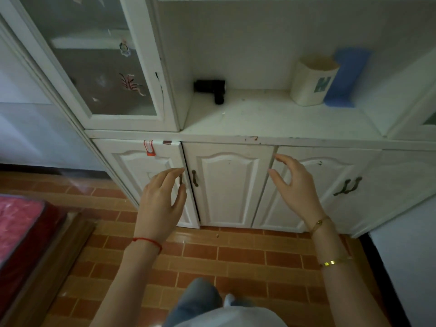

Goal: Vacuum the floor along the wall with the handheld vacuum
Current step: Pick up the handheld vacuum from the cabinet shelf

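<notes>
My two hands, left hand (160,204) and right hand (295,187), hover with fingers released, grasping nothing, before three white cabinet doors (226,185); one black handheld vacuum (210,88) lies on the white bench (271,119) above.

Cabinet (226,185) centre frame: white painted wood, matt, paint chipped along the tabletop (271,119) edge. Upper-left door (94,55): glossy glass with stickers. Door handles (194,178): dark metal, dull. Handheld vacuum (210,88): black plastic, slight sheen. Cream cup (311,80) at upper right: smooth, matt. Floor (236,256): glossy orange-brown tiles. Lower-left red cover (18,218): shiny plastic wrap.
</notes>
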`<state>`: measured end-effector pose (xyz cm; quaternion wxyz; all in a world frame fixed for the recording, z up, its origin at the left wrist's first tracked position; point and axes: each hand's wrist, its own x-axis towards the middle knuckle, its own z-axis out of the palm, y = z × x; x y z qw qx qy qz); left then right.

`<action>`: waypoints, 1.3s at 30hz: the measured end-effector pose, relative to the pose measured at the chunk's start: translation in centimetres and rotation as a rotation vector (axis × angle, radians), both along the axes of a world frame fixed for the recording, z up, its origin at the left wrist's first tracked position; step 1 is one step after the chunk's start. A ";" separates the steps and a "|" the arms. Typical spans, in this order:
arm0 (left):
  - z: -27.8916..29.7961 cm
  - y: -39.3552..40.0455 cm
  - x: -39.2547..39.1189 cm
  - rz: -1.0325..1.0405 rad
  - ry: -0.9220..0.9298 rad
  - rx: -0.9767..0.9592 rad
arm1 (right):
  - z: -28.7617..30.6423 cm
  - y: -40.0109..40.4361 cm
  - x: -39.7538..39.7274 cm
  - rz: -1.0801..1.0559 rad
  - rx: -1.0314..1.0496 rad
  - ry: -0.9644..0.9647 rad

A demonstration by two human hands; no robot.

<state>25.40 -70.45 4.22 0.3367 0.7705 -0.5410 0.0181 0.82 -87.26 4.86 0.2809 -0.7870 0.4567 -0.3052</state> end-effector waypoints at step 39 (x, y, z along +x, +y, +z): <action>-9.4 -36.6 16.8 -0.182 0.024 0.029 | -4.8 -39.7 34.0 -0.125 0.338 0.077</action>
